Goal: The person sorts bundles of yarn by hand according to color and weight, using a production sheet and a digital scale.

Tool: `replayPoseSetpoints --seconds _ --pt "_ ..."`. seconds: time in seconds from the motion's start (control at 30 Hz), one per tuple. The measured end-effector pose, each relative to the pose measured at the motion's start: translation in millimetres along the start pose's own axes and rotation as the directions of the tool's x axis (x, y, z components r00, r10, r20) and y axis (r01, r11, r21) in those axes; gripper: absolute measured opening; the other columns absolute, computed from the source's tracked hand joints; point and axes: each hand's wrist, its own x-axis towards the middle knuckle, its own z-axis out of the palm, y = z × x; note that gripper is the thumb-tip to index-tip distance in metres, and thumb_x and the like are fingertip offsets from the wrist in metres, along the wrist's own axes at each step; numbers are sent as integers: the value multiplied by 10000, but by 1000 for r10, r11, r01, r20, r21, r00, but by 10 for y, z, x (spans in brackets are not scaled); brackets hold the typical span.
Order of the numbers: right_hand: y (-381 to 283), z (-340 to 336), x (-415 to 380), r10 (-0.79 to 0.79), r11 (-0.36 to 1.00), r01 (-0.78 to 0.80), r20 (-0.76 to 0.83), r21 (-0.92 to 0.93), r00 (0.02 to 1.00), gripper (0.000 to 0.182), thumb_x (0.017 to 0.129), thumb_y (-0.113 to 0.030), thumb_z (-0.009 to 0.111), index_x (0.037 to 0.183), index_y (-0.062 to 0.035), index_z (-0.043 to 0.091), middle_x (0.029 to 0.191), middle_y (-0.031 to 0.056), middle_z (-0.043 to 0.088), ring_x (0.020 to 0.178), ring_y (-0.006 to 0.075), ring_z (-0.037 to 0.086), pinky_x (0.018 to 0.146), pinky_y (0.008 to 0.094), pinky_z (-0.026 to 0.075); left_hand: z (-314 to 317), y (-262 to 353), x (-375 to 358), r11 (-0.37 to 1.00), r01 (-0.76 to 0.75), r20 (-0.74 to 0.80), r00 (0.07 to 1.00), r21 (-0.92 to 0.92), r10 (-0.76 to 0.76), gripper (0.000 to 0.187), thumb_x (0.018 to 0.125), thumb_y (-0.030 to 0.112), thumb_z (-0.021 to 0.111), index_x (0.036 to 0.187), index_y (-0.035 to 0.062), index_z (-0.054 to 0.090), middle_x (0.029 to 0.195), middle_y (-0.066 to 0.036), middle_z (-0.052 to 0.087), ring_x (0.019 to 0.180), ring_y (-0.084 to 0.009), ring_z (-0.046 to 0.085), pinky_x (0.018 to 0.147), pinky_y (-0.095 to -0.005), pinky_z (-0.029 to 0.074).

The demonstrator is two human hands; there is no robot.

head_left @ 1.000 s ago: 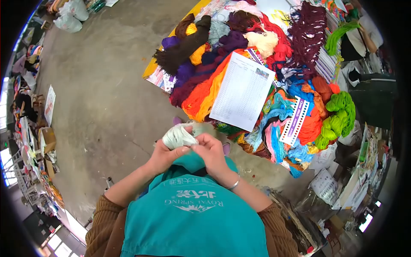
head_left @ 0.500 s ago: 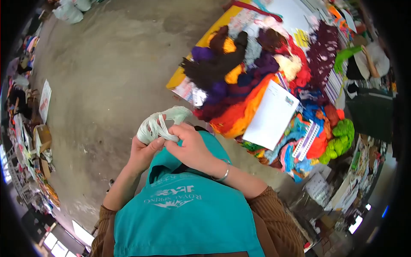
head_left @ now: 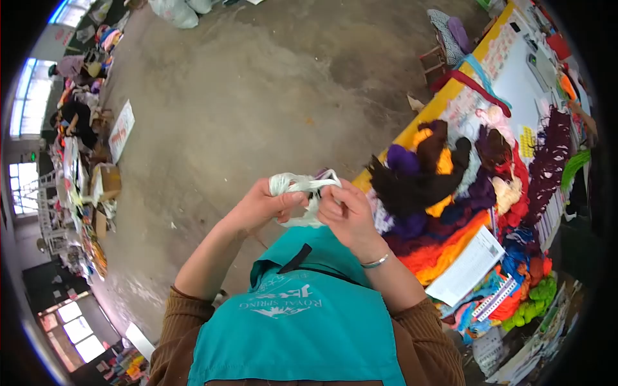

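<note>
Yarn (head_left: pixel 291 184), pale and looped into a skein, is held between both hands in front of the apron (head_left: pixel 296 344), over the floor (head_left: pixel 257 116) and off the desk (head_left: pixel 423 119). The left hand (head_left: pixel 265 204) has its fingers curled inside the loops, its thumb pressing on them from the near side. The right hand (head_left: pixel 351 215), with a bracelet (head_left: pixel 374 262) at the wrist, has its fingers clamped on the skein's other end, where a small loop stands up. A second ago the yarn was bunched up and the hands touched; half a second ago it spread in loose turns over the left hand, the right tucked close against it. Now the hands are apart and a band of strands runs across the gap, with more yarn hanging below. The view has turned too: the desk, its heap of coloured skeins (head_left: pixel 418 222) and the sheet (head_left: pixel 467 267) lie farther right, and more of the desk's far end shows.
</note>
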Motion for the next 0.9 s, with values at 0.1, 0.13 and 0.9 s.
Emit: replayPoseSetpoints --seconds 0.1,0.13,0.9 --pt "-256 -37 445 -12 989 13 -6 147 1000 194 974 -150 480 988 0 603 565 -45 366 473 52 301 454 227 240 -543 282 422 983 118 165 982 -143 -94 202 985 236 561 879 68 594 578 54 426 492 -56 357 456 -226 310" --pt "-331 -50 578 -36 982 42 -36 185 999 198 979 -151 475 987 -7 610 556 -58 346 461 52 282 441 223 225 -742 357 542 944 107 226 974 -312 -36 214 998 255 533 893 77 589 565 66 372 471 -50 307 432 -219 274" --pt "-3490 -650 1519 -842 344 939 -447 -13 303 197 1019 -182 435 933 -64 567 532 -90 211 405 28 169 366 221 145 -4240 3798 4650 552 -286 -191 956 -783 225 328 1033 266 418 777 84 515 538 55 246 425 -63 176 384 -238 149"
